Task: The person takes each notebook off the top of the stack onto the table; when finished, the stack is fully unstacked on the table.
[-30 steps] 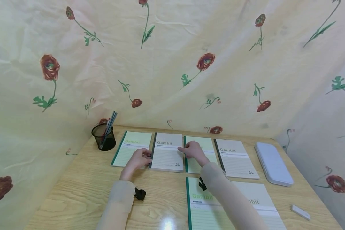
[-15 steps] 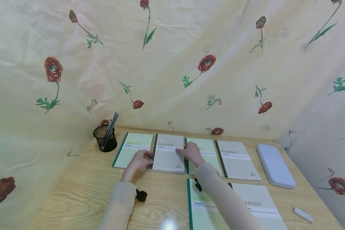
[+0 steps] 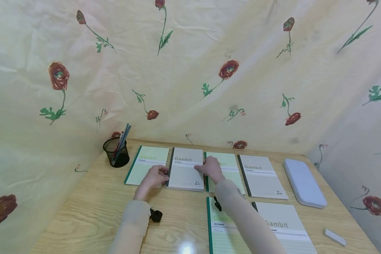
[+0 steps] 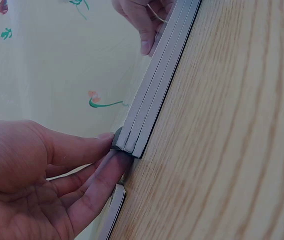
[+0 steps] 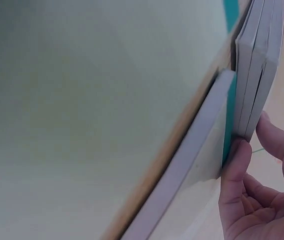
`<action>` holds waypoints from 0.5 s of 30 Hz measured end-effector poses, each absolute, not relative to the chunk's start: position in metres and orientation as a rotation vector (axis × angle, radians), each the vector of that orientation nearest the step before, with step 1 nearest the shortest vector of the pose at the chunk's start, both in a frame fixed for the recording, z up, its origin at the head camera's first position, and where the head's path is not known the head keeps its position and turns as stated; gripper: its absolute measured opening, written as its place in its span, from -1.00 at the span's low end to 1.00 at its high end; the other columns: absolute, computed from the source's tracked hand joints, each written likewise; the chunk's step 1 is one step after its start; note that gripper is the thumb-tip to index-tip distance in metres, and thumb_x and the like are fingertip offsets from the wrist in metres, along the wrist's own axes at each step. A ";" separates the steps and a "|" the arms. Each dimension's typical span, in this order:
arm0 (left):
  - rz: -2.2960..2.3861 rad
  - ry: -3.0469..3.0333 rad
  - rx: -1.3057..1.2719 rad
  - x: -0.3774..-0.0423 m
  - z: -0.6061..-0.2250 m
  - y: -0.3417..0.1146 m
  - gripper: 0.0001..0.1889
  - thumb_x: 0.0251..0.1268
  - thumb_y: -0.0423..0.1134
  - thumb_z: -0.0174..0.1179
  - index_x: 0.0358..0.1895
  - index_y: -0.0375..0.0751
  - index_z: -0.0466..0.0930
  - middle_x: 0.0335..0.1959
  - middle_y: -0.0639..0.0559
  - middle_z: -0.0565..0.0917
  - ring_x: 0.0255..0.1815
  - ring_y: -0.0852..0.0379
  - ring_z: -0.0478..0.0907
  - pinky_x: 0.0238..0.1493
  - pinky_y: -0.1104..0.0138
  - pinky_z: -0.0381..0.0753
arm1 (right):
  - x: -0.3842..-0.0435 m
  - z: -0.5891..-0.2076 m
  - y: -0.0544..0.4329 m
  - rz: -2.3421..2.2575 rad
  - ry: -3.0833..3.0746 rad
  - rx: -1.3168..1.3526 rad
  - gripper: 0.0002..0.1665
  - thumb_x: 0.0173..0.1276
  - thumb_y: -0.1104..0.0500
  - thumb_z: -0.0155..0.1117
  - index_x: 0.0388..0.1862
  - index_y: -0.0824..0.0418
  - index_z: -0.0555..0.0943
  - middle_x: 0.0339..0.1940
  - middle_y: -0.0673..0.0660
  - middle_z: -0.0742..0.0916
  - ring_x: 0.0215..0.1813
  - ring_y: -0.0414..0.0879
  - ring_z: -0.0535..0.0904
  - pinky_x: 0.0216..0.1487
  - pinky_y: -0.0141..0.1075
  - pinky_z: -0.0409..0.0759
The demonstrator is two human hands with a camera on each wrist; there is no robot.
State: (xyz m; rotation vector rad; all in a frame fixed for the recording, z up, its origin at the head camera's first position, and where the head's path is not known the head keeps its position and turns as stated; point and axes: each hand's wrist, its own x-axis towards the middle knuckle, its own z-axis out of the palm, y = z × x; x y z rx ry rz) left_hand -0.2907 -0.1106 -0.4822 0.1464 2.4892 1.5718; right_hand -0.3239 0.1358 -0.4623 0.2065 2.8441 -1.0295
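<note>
A grey-covered notebook (image 3: pixel 185 178) with a black spine is second from the left in the back row. Both wrist views show it topping a neat stack of three notebooks (image 4: pixel 156 82). My left hand (image 3: pixel 153 177) holds the stack by its spine side, thumb at the upper edge and fingers against the side. On the opposite side my right hand (image 3: pixel 211 168) has its thumb on the cover and curled fingers along the edge. Pale green notebooks lie on either side, one (image 3: pixel 150 155) under my left hand and one (image 3: pixel 231 176) partly hidden by my right hand.
Another grey notebook (image 3: pixel 263 180) ends the back row, beside a white case (image 3: pixel 304 183). Nearer me lie a green notebook (image 3: pixel 220 240) and a grey one (image 3: pixel 289 215), partly behind my right sleeve. A black mesh pen cup (image 3: pixel 115 153) stands back left; a small white bar (image 3: pixel 334 237) lies front right.
My right hand and forearm have shifted slightly left, the thumb reaching further over the grey notebook. The head view has tilted a little. My left hand keeps its place at the spine.
</note>
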 end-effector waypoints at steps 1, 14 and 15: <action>1.574 2.487 0.142 -0.290 -0.482 -0.111 -0.66 0.27 -0.56 0.22 0.12 -0.47 0.55 -0.08 -0.20 0.62 -0.15 -0.02 0.60 -0.18 0.22 0.68 | -0.324 -0.463 0.136 -1.029 2.846 0.208 -0.66 0.25 -0.01 0.49 -0.48 0.24 0.66 -0.54 0.09 0.68 -0.51 -0.09 0.51 -0.50 -0.34 0.43; 1.573 2.493 0.133 -0.291 -0.482 -0.110 -0.68 0.29 -0.52 0.23 0.11 -0.45 0.56 -0.08 -0.19 0.62 -0.14 -0.02 0.60 -0.15 0.23 0.68 | -0.327 -0.467 0.137 -1.011 2.862 0.217 -0.64 0.27 0.02 0.49 -0.51 0.26 0.62 -0.59 0.10 0.64 -0.56 -0.09 0.47 -0.55 -0.34 0.40; 1.575 2.492 0.131 -0.291 -0.482 -0.110 -0.67 0.29 -0.52 0.23 0.12 -0.45 0.56 -0.08 -0.19 0.62 -0.14 -0.02 0.60 -0.15 0.23 0.68 | -0.327 -0.467 0.137 -1.010 2.864 0.214 -0.64 0.27 0.02 0.48 -0.51 0.26 0.62 -0.59 0.10 0.64 -0.57 -0.10 0.47 -0.55 -0.34 0.40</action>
